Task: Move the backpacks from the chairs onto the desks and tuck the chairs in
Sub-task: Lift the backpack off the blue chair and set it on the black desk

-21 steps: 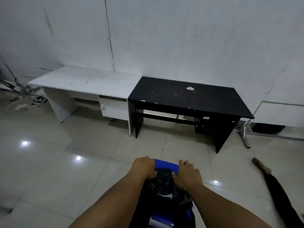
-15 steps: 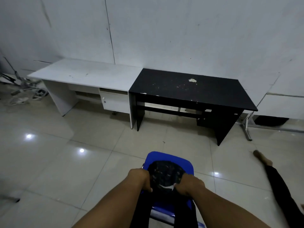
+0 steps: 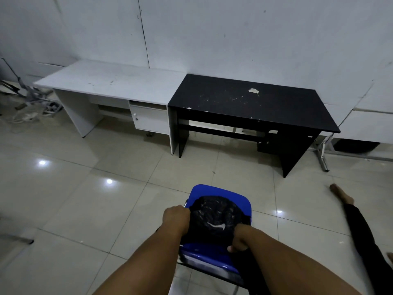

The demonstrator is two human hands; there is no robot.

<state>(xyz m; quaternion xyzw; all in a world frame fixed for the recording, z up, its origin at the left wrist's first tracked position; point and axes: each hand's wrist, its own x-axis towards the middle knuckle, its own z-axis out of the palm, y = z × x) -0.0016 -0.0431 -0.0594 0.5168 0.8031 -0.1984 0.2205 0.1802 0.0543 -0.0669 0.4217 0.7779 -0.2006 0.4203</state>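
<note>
Black backpack (image 3: 214,220) sits on the blue chair (image 3: 221,250), lower centre. Left hand (image 3: 176,216) and right hand (image 3: 241,238) are clamped on its sides, presumably for lifting to the black tabletop (image 3: 244,103).

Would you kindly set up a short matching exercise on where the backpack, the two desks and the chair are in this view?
Things:
1. black backpack
2. white desk
3. black desk
4. blue chair

Places or states:
A. against the wall, on the left
B. gripped by the left hand and the right hand
C. out on the tiled floor, not tucked in
D. against the wall, on the right, with pale chipped spots on top

Pairs: 1-B, 2-A, 3-D, 4-C
</note>
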